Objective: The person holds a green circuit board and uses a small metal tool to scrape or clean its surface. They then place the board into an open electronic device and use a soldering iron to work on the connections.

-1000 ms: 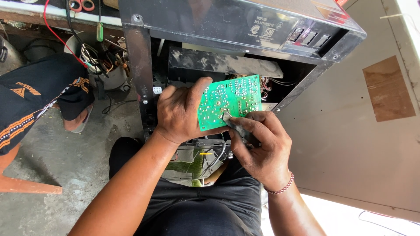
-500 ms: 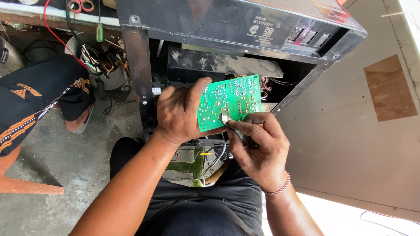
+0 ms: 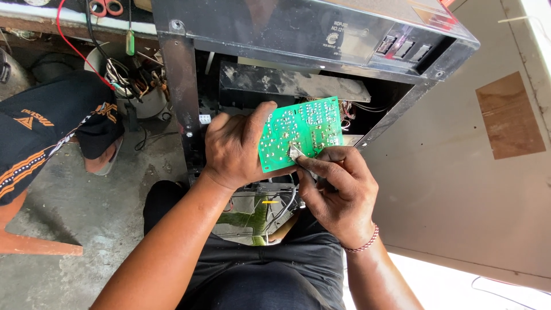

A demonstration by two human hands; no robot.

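Observation:
My left hand (image 3: 238,146) grips a green circuit board (image 3: 301,131) by its left edge, solder side facing me. My right hand (image 3: 338,192) holds a small metal-tipped tool (image 3: 297,153), its tip pressed on the board's lower middle. Both hands are in front of an open black appliance casing (image 3: 298,34) whose inside is exposed. Below the hands, wires and another board (image 3: 252,215) show between my knees.
Another person's dark clothing with orange stripes (image 3: 40,138) is at the left over the concrete floor (image 3: 97,212). Tangled wires and a white container (image 3: 132,86) lie at the upper left. A beige panel (image 3: 476,189) leans at the right.
The tool tip in my right hand shifted slightly along the board's lower part. The left hand and the board have stayed almost still.

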